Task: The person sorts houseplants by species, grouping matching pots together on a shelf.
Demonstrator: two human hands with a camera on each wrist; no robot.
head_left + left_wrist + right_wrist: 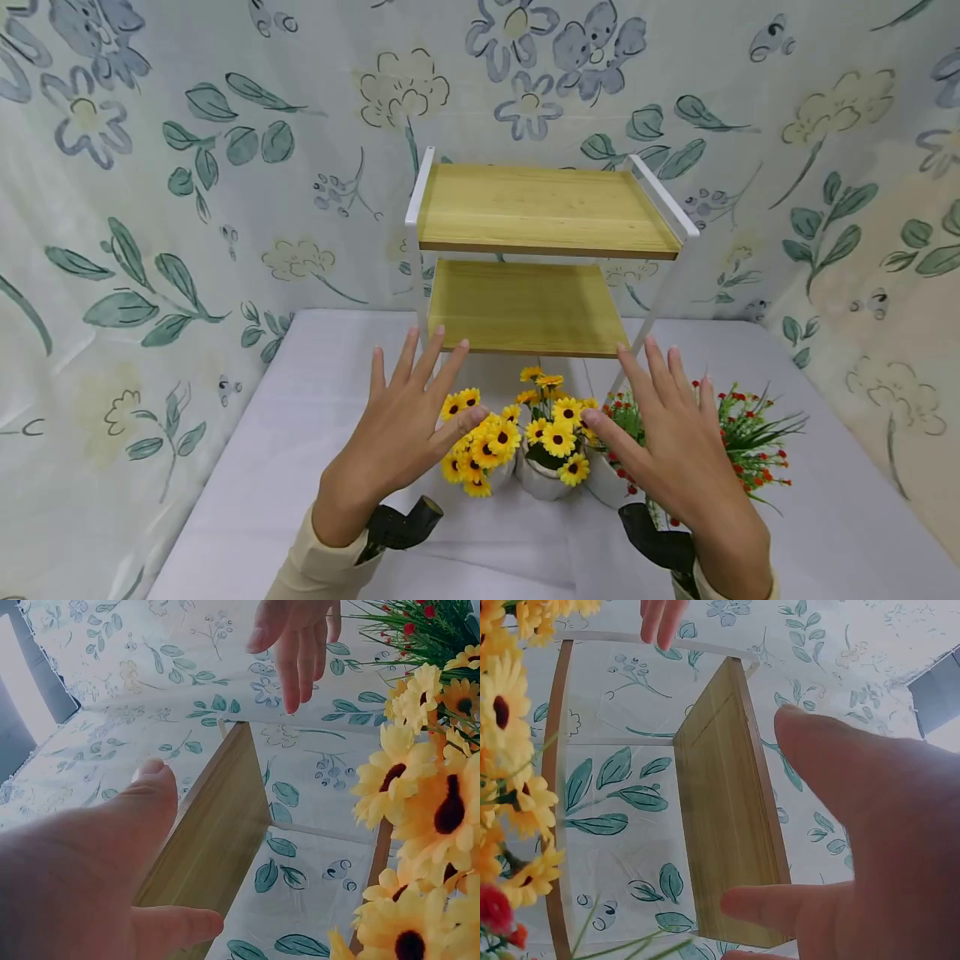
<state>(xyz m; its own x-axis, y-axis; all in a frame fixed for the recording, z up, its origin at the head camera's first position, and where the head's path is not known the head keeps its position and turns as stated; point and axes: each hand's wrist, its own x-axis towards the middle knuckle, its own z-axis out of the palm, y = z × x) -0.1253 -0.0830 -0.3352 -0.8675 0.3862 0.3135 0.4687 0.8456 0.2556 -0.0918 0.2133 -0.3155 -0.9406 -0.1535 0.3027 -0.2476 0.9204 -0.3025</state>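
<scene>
My left hand (405, 429) is held up with its fingers spread, holding nothing, over the left side of a bunch of yellow sunflower-like flowers (487, 450). Beside that bunch, a second sunflower plant stands in a whitish pot (543, 482) between the two hands. My right hand (678, 450), fingers straight and thumb out, is likewise holding nothing. It partly covers a plant with small red flowers (759, 454) and grassy leaves. Both wrist views show the hands apart, near the flowers (397, 900), with a wooden board (731, 817) beyond them.
Behind the plants stands a white-framed rack with an upper wooden shelf (540, 208) and a lower wooden shelf (525, 308). A white cloth (247, 508) covers the table. Floral-patterned fabric (315, 167) hangs behind and at both sides.
</scene>
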